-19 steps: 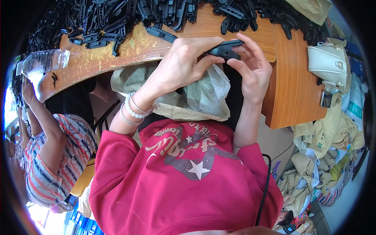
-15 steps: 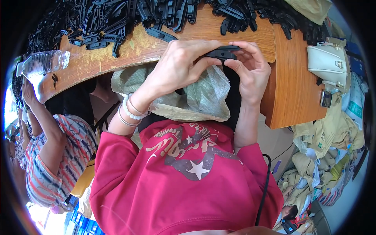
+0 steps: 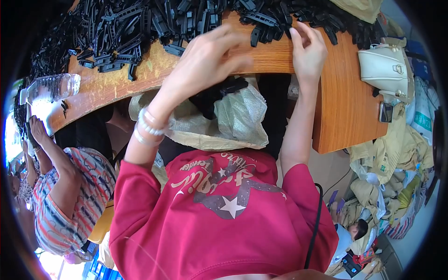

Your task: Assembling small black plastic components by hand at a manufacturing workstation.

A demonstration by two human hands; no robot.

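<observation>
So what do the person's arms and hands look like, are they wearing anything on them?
Both arms are bare below short red sleeves of a red top with a star print. The left wrist wears a few pale bracelets, beaded or banded. The left hand and right hand have no gloves, and I see no rings or watch.

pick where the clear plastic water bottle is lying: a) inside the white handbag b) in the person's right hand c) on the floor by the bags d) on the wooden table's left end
d: the clear water bottle lies on its side on the left end of the wooden table, well away from the white handbag on the right end, and neither hand holds it.
</observation>
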